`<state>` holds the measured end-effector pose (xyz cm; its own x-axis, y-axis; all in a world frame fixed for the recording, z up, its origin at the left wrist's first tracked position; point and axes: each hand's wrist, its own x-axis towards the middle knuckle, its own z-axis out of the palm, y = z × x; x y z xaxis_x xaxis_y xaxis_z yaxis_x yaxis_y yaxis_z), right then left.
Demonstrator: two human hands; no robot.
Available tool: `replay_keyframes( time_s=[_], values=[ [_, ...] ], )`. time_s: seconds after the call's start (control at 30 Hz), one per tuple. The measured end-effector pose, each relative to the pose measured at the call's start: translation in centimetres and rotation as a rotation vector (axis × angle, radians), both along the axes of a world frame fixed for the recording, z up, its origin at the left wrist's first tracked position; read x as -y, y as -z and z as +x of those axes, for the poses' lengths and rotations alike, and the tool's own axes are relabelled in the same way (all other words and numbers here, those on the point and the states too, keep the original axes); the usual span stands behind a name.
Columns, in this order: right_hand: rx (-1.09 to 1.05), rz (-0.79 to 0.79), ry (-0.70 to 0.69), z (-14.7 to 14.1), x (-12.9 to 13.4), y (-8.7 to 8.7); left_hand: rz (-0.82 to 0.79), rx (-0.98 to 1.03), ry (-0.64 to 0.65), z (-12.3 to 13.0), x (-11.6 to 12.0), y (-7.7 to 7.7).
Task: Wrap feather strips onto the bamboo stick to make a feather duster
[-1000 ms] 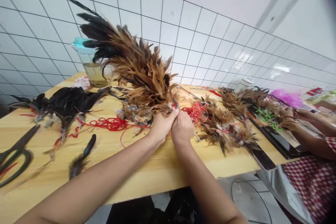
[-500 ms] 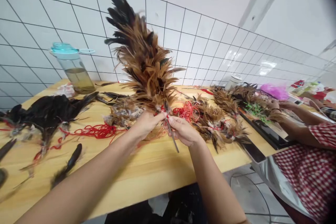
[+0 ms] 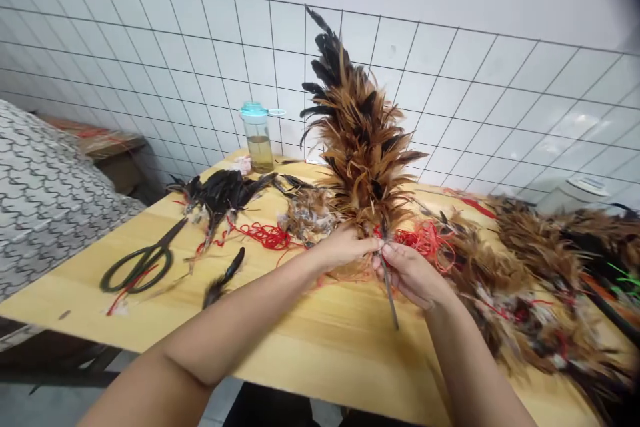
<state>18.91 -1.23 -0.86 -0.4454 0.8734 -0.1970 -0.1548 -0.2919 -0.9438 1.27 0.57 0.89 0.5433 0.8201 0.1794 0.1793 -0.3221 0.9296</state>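
A tall duster of brown and black feathers (image 3: 367, 153) stands tilted to the left over the wooden table. Its thin grey stick (image 3: 391, 300) pokes out below my hands, pointing at the front edge. My left hand (image 3: 350, 245) is closed at the base of the feathers. Just right of it, my right hand (image 3: 407, 270) pinches the same stick, with thumb and fingers together. Red string (image 3: 425, 240) lies in a tangle behind my right hand, and some red shows at the feather base. What exactly each fingertip grips is partly hidden.
Black-handled scissors (image 3: 140, 263), black feathers (image 3: 223, 197) and more red string (image 3: 265, 235) lie left on the table (image 3: 310, 340). A turquoise-lidded bottle (image 3: 260, 147) stands near the tiled wall. Brown feather bundles (image 3: 490, 267) cover the right side.
The view has swung left, bringing the scissors and a patterned cloth into sight, while the person at the right has left view. Both hands still hold the feather duster.
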Motion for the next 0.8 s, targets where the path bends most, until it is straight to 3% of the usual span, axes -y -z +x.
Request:
replay_keyframes(
  time_s=[0.07, 0.2, 0.3, 0.43, 0.57, 0.67, 0.8],
  values=[
    [-0.034, 0.040, 0.056, -0.6, -0.2, 0.8, 0.001, 0.012, -0.021, 0.3, -0.3, 0.4],
    [-0.127, 0.028, 0.224, -1.6, -0.4, 2.2, -0.008, -0.007, -0.217, 1.2, -1.2, 1.8],
    [-0.147, 0.011, 0.288, -1.6, -0.4, 2.5, 0.035, -0.029, -0.217, 2.0, -1.7, 2.4],
    [-0.134, 0.035, 0.345, -1.3, -0.5, 2.5, 0.105, -0.096, -0.273, 2.7, -1.6, 2.3],
    [-0.041, 0.216, 0.464, -1.5, -1.0, 3.0, 0.028, -0.180, -0.416, 3.3, -1.0, 2.1],
    [0.209, 0.430, 0.581, -1.7, -1.2, 3.5, 0.009, -0.111, -0.516, 3.7, -0.6, 2.0],
    [0.842, 0.744, 0.715, -1.8, -1.0, 3.4, -0.051, -0.014, -0.568, 4.2, -0.3, 2.0]
  ],
)
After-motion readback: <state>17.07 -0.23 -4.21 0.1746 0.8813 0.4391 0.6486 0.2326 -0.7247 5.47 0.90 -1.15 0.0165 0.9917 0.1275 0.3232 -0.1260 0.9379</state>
